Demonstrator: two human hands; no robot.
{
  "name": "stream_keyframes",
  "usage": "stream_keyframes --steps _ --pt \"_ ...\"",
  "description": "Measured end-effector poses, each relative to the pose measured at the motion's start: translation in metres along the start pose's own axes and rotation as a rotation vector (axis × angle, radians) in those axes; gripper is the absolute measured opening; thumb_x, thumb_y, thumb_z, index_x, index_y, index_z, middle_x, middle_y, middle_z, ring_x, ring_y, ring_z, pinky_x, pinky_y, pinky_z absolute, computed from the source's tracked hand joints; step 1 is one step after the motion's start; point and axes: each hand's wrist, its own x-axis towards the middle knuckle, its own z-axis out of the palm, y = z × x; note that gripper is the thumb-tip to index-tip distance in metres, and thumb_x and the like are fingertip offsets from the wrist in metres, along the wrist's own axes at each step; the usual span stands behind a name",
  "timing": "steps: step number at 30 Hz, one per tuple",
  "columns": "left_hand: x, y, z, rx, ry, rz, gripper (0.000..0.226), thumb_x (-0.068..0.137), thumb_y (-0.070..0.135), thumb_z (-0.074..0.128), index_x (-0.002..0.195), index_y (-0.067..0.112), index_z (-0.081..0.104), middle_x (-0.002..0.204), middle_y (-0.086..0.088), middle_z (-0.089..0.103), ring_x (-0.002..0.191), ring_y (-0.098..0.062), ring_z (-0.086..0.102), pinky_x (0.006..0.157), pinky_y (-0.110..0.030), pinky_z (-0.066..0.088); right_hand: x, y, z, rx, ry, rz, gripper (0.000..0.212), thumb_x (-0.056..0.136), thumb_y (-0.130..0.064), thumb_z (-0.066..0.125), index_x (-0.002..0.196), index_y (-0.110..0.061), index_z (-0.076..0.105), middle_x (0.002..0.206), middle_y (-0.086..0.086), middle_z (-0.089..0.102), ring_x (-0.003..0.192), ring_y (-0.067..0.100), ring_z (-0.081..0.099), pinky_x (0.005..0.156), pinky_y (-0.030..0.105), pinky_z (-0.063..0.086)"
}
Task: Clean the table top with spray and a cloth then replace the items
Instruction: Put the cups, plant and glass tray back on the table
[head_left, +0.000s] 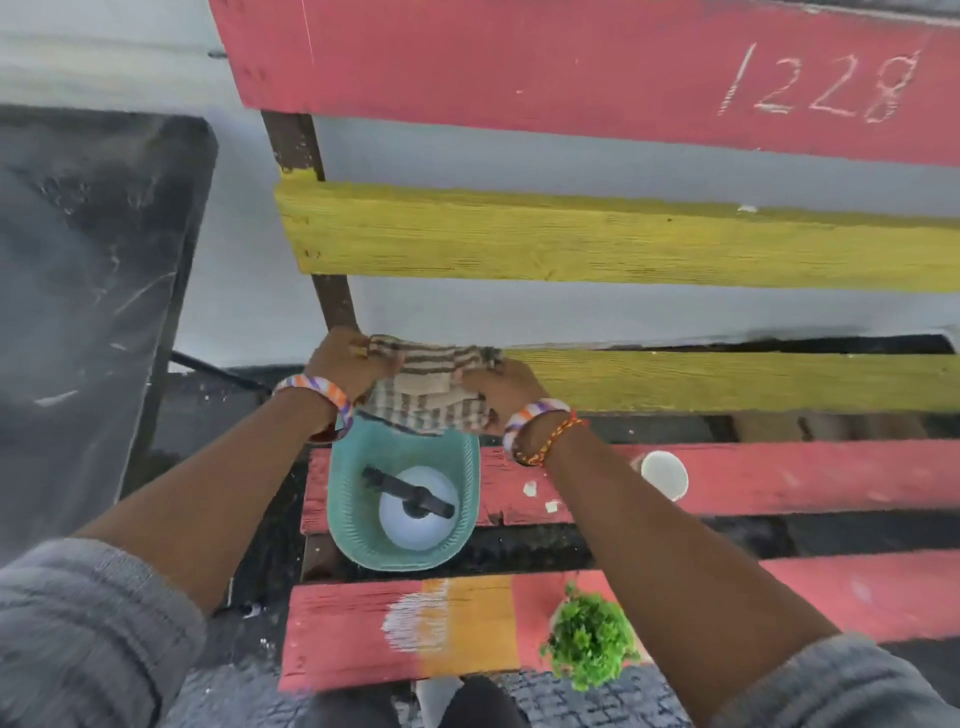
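A striped beige and brown cloth (431, 387) is held up between both hands, above the far rim of a teal plastic basket (340, 499). My left hand (348, 364) grips its left edge and my right hand (498, 389) grips its right edge. Inside the basket stands a white spray bottle (415, 525) with a black trigger head. The basket sits on a red plank of the slatted table top (779, 483).
A white cup (665, 474) stands on the red plank to the right of my right wrist. A small green plant (589, 642) sits on the nearest red and orange plank. Yellow and red planks lie beyond. A dark grey surface (78, 312) is at the left.
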Motion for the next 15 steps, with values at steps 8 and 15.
stream_keyframes --steps 8,15 --pt "0.015 -0.073 0.033 0.297 -0.021 0.091 0.053 0.063 0.010 0.077 0.108 0.009 0.050 0.101 -0.018 0.059 0.092 -0.030 0.058 0.079 -0.035 0.046 0.032 0.033 0.026 -0.707 0.077 -0.142 0.051 0.088 -0.008 0.055 0.133 0.000 0.031 0.124 0.021 0.054 0.111 0.033 0.055 0.076 0.028 0.044" --pt "0.038 -0.086 0.049 0.865 -0.316 0.121 0.041 0.082 0.012 0.061 0.122 0.004 0.056 0.132 -0.020 0.051 0.119 -0.034 0.052 0.101 -0.036 0.041 0.052 0.056 0.043 -1.055 -0.182 -0.149 0.045 0.088 0.006 0.044 0.132 0.007 0.031 0.127 0.026 0.049 0.117 0.036 0.051 0.095 0.038 0.045"
